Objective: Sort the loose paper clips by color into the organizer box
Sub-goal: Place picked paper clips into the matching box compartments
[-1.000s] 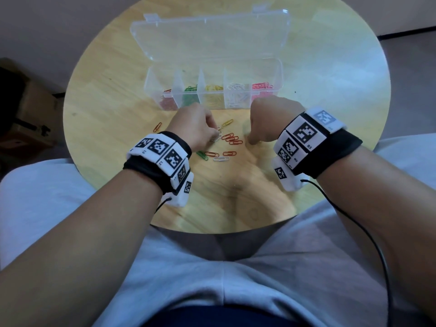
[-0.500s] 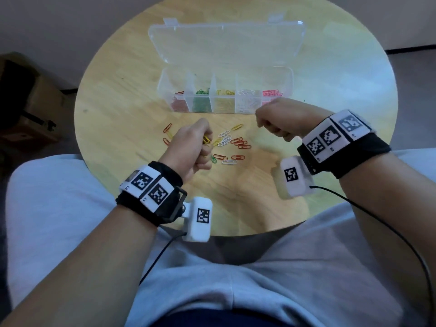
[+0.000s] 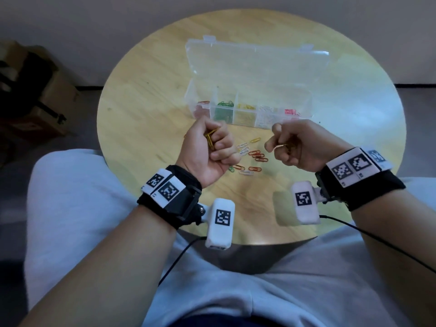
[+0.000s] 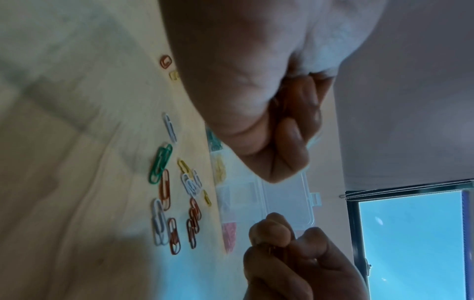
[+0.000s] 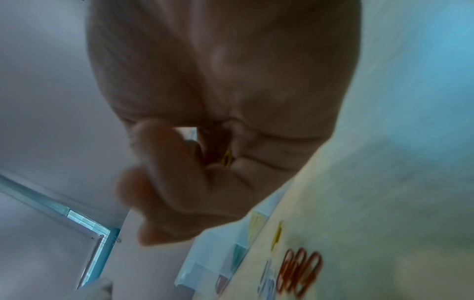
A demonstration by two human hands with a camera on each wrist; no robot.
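Observation:
A clear organizer box (image 3: pixel 250 107) stands open on the round wooden table (image 3: pixel 141 109), with red, green, yellow, white and pink clips in its compartments. Loose paper clips (image 3: pixel 252 156) in orange, white, green and yellow lie between my hands; they also show in the left wrist view as loose clips (image 4: pixel 174 194). My left hand (image 3: pixel 212 149) is lifted, palm turned up, fingers curled round yellow paper clips (image 3: pixel 210 138). My right hand (image 3: pixel 290 145) is raised beside it, curled, with a yellow clip (image 5: pixel 227 159) in its palm.
The box lid (image 3: pixel 257 64) lies flat open behind the compartments. A cardboard box with a dark bag (image 3: pixel 30 95) sits on the floor at the left. My lap in grey shorts (image 3: pixel 212 291) is under the table's near edge.
Both hands have lifted off the table and turned their palms upward. The left hand came up holding yellow clips; the right rose and drew back toward the right.

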